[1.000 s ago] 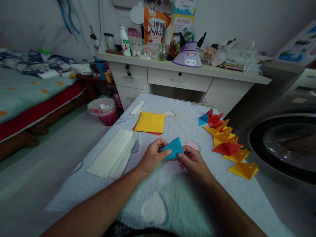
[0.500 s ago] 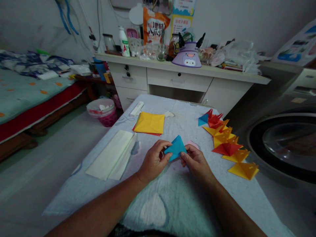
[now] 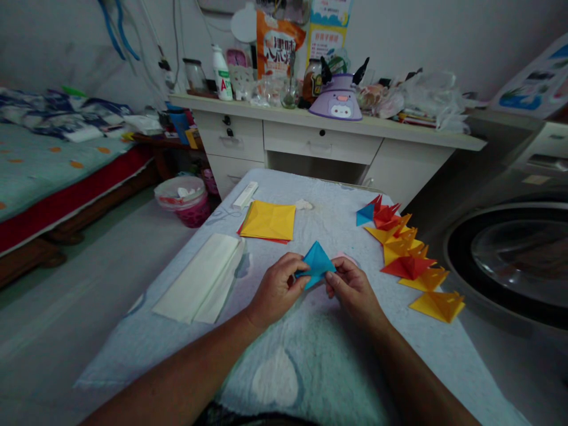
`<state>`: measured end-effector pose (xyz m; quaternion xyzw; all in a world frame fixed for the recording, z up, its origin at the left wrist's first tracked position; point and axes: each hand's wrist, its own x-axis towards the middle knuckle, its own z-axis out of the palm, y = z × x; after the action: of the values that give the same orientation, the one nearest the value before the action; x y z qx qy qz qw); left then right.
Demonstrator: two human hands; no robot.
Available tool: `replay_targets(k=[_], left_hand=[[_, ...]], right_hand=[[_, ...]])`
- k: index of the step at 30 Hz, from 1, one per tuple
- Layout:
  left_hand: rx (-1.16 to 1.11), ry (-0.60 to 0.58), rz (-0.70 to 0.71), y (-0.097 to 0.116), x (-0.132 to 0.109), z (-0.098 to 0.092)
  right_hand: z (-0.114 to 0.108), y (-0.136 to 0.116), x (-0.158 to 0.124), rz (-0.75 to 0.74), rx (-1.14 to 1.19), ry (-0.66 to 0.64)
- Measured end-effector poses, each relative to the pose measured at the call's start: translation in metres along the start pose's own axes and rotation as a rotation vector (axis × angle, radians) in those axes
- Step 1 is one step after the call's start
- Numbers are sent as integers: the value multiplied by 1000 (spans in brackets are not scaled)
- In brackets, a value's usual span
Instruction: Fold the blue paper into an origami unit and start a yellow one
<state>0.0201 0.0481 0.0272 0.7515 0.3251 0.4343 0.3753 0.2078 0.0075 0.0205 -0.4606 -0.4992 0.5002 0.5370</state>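
Observation:
A folded blue paper piece [image 3: 316, 262] stands as a pointed shape between both hands, just above the pale cloth-covered table [image 3: 310, 367]. My left hand [image 3: 277, 289] pinches its left side with closed fingers. My right hand [image 3: 352, 288] pinches its right lower edge, fingers closed too. A small pink piece [image 3: 350, 258] lies half hidden behind my right hand.
A row of folded red, orange, yellow and blue paper shapes [image 3: 406, 254] runs along the table's right side. A stack of yellow square sheets [image 3: 268, 221] lies ahead left, folded white paper [image 3: 202, 278] at left. A cluttered white desk [image 3: 328, 127], a bed [image 3: 53, 160] and a washing machine door [image 3: 515, 254] surround the table.
The blue piece has been turned up from a flatter triangle into a taller pointed shape, and both hands have drawn a little closer together around it.

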Motion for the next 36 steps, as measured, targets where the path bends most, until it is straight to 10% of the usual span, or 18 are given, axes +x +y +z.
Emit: replay_targets(k=[17,36], left_hand=[[-107,126,-84,-1,3,-5],[-395,-19,-210,-6,6,-5]], right_hand=[[11,1,-11,-209,-224,146],[14,-9,-17,-237,-276,105]])
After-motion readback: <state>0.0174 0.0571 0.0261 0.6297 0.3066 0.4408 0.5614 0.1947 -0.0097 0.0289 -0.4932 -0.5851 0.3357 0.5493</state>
